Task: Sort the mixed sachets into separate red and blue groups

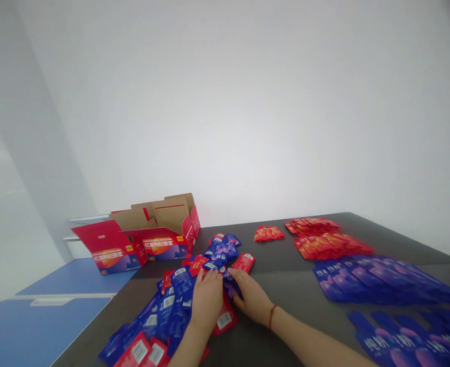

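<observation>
Both hands are in a loose pile of small blue and red pouches (167,302) on the dark table. My left hand (208,298) lies over the middle of the pile, its fingers stretched forward and slightly apart on the pouches. Its thumb is hidden. Close beside it on the right, my right hand (252,298) has its thumb and fingers around a blue pouch (230,285), partly covered by the fingers. A red pouch (225,318) with a white barcode label lies beneath and between the hands. Another red pouch (245,262) lies just beyond my right hand.
Open red printed cartons (164,248) stand at the back left, flaps up. Sorted pouches lie in overlapping rows on the right: red ones (328,245), blue ones (378,280) and nearer blue ones (408,339). A small red group (268,233) lies farther back. Blue-topped furniture (45,326) adjoins left.
</observation>
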Demonstrator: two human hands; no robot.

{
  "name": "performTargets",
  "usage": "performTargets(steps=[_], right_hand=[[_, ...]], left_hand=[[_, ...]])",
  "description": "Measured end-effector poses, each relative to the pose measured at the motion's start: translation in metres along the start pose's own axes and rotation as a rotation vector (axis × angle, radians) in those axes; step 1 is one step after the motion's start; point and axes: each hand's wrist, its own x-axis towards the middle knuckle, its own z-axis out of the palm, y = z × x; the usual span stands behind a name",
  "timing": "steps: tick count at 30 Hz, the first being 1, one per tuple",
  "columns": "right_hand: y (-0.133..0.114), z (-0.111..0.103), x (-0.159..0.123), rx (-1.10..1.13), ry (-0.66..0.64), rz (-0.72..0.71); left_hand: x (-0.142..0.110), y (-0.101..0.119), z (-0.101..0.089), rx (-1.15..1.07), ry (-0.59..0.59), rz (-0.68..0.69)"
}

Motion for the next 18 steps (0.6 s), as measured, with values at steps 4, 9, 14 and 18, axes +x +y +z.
performTargets(steps=[4,9,14,18], right_hand=[[-0.019,-0.026,0.0,0.278,0.09,0.145],[-0.047,-0.064,-0.031,1.021,-0.201,0.424],[-0.047,-0.082,-0.073,1.075,-0.426,0.755],[-0.04,-0.09,-0.082,0.719,-0.579,0.812]], left_hand=[[-0.003,-0.008,-0.032,-0.381,0.12,-0.088],[-0.002,0.015,-0.017,-1.113,0.038,-0.368],[-0.006,0.051,0.01,-1.319,-0.15,-0.29],[-0.015,0.057,0.0,-1.028,-0.325,0.007]])
